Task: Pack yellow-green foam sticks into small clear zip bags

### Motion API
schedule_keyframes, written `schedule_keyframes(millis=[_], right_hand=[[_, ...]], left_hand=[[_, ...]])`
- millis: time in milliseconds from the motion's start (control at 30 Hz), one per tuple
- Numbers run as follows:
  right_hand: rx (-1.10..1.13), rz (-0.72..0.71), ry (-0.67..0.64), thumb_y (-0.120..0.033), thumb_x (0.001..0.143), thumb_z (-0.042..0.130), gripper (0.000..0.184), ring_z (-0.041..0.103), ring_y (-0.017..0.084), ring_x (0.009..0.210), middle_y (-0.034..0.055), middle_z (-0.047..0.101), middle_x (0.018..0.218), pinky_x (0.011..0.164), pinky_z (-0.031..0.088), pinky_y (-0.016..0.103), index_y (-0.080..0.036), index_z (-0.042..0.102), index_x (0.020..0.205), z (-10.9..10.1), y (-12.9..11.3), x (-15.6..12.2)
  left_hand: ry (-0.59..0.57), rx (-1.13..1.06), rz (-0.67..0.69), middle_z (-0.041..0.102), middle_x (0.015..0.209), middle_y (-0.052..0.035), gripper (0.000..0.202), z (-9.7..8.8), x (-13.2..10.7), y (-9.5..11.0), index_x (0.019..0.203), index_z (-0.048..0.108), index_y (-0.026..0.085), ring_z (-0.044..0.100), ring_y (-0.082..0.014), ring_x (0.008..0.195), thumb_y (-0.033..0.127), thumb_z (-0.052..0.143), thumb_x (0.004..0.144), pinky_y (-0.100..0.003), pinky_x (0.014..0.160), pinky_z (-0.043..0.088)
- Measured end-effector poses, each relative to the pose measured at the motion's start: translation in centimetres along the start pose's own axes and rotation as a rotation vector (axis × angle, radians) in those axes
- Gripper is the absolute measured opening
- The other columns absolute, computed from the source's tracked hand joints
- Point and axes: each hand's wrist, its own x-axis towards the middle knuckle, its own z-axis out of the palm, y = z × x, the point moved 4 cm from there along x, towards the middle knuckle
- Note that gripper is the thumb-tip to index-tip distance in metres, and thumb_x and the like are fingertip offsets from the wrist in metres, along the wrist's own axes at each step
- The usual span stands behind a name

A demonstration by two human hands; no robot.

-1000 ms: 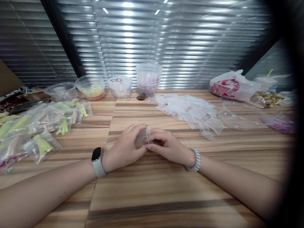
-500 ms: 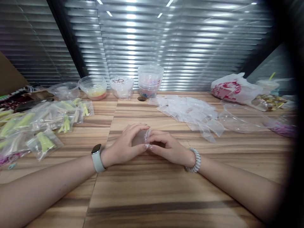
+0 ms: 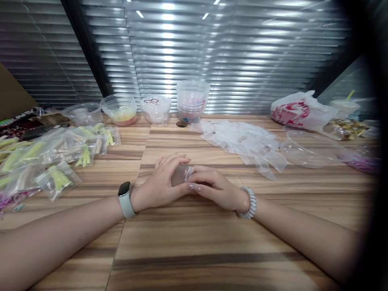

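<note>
A small clear plastic bag (image 3: 181, 174) is held between my two hands above the wooden table (image 3: 194, 242). My left hand (image 3: 160, 182), with a smartwatch (image 3: 125, 198) on its wrist, curves around the bag's left side, thumb reaching to its near edge. Fingers and thumb of my right hand (image 3: 218, 185) are closed on the bag's right edge, where a pale strip shows. Both thumb tips meet there. The curled fingers hide part of the bag, so I cannot make out whether anything is in it. A coiled bracelet (image 3: 250, 203) circles the right wrist.
Flat clear bags (image 3: 242, 139) lie piled at the right, beside a clear plastic bowl (image 3: 312, 149). Filled bags with yellow-green pieces (image 3: 59, 178) cover the left side. Plastic tubs (image 3: 193, 99) line the back below the blinds. A red-and-white bag (image 3: 298, 111) sits back right.
My hands have shifted slightly right, and the left fingers are a little more raised. More of the bag shows between them. The view has tilted slightly.
</note>
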Motion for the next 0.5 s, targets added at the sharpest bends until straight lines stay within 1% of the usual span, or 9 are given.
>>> schedule_keyframes(millis=[100, 200, 267, 367, 500], right_hand=[[-0.12, -0.03, 0.006, -0.028, 0.095, 0.049, 0.027, 0.054, 0.012, 0.084, 0.0071, 0.06, 0.085, 0.081, 0.042, 0.029, -0.01, 0.065, 0.083, 0.23, -0.18, -0.09], [-0.219, -0.068, 0.02, -0.026, 0.093, 0.052, 0.022, 0.054, 0.014, 0.086, 0.0073, 0.062, 0.087, 0.084, 0.041, 0.031, -0.011, 0.067, 0.085, 0.53, -0.3, -0.19], [-0.26, -0.087, 0.028, -0.025, 0.094, 0.051, 0.023, 0.055, 0.014, 0.087, 0.0076, 0.062, 0.087, 0.084, 0.041, 0.032, -0.011, 0.067, 0.084, 0.67, -0.35, -0.24], [-0.276, -0.1, 0.021, -0.024, 0.096, 0.047, 0.027, 0.054, 0.015, 0.087, 0.0082, 0.062, 0.087, 0.083, 0.042, 0.032, -0.011, 0.067, 0.083, 0.81, -0.36, -0.29], [-0.259, -0.098, 0.014, -0.023, 0.096, 0.045, 0.028, 0.054, 0.015, 0.087, 0.0089, 0.061, 0.087, 0.081, 0.042, 0.031, -0.01, 0.065, 0.081, 0.82, -0.3, -0.29]], left_hand=[[0.001, 0.016, 0.041, 0.046, 0.136, -0.0085, 0.055, 0.06, 0.04, 0.31, 0.126, 0.047, 0.019, 0.038, -0.022, 0.13, 0.051, 0.061, 0.085, -0.042, 0.111, 0.028], [-0.014, 0.055, 0.09, 0.051, 0.13, -0.0089, 0.05, 0.18, 0.01, 0.77, 0.123, 0.051, 0.018, 0.04, -0.0234, 0.128, 0.044, 0.064, 0.082, -0.042, 0.11, 0.028], [-0.012, 0.072, 0.11, 0.051, 0.129, -0.0092, 0.047, 0.2, -0.05, 0.92, 0.121, 0.052, 0.018, 0.039, -0.0239, 0.128, 0.041, 0.064, 0.082, -0.043, 0.11, 0.028], [-0.007, 0.085, 0.115, 0.05, 0.13, -0.0096, 0.045, 0.2, -0.12, 0.86, 0.121, 0.052, 0.018, 0.039, -0.0237, 0.128, 0.039, 0.063, 0.083, -0.043, 0.11, 0.027], [-0.011, 0.094, 0.123, 0.05, 0.131, -0.0098, 0.045, 0.23, -0.14, 0.71, 0.121, 0.052, 0.018, 0.038, -0.0232, 0.129, 0.042, 0.062, 0.084, -0.042, 0.111, 0.027]])
